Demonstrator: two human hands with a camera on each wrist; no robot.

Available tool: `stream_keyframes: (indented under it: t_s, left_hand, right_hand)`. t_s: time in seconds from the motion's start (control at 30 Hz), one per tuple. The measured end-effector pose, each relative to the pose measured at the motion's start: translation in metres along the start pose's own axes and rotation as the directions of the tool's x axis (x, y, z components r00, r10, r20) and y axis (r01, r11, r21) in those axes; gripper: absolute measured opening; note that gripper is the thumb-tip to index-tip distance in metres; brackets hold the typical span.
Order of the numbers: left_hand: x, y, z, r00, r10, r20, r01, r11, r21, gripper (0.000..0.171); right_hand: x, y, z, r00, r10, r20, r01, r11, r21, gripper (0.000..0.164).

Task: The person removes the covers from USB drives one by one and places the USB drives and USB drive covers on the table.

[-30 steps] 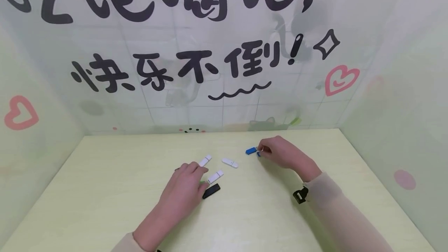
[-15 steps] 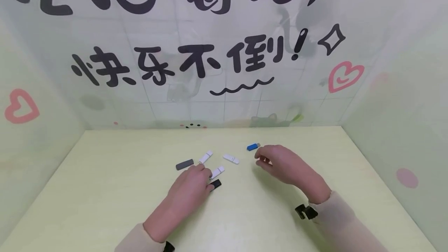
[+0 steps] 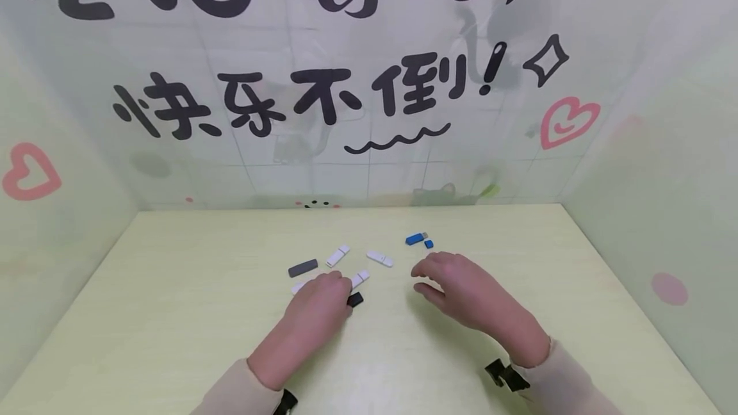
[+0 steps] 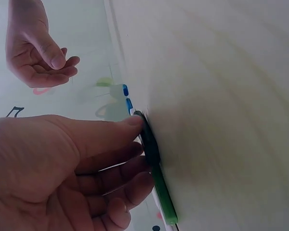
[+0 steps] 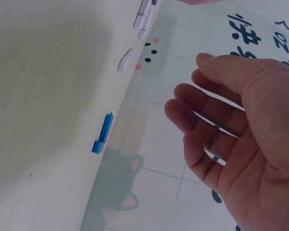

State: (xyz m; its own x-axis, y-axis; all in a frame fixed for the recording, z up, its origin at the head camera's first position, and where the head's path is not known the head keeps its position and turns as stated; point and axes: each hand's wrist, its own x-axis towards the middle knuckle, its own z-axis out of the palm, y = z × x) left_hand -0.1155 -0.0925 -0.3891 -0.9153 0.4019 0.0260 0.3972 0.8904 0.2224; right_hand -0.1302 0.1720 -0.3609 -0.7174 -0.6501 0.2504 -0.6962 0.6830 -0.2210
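Observation:
My left hand (image 3: 319,303) is low over a cluster of USB sticks and pinches a black USB stick (image 4: 148,139) between thumb and fingers. A green stick (image 4: 164,195) lies right at the black one's end, hidden under the hand in the head view. White USB sticks (image 3: 360,279) lie around the fingers, one partly covered. My right hand (image 3: 461,287) hovers with loosely bent fingers, holding nothing. Beyond it lie a blue USB stick (image 3: 414,239), its metal plug bare, and a small blue cap (image 3: 428,244).
A grey USB stick (image 3: 302,268) lies left of the cluster; another white one (image 3: 379,259) lies between the cluster and the blue stick. The pale wooden table (image 3: 173,325) ends at a back wall (image 3: 259,178) with printed characters, and side walls flank it.
My right hand has let go of the blue cap and drawn back toward me. My left hand has shifted right onto the black stick, uncovering the grey one.

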Motion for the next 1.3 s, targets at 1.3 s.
stream_keyframes:
  t_s: [1.3]
  left_hand:
    - [0.008,0.008,-0.014,0.990,0.047,-0.130,-0.052,0.998,-0.033,0.011]
  right_hand:
    - [0.015,-0.008,0.017,0.995,-0.087,-0.044,0.085,0.996,-0.033,0.022]
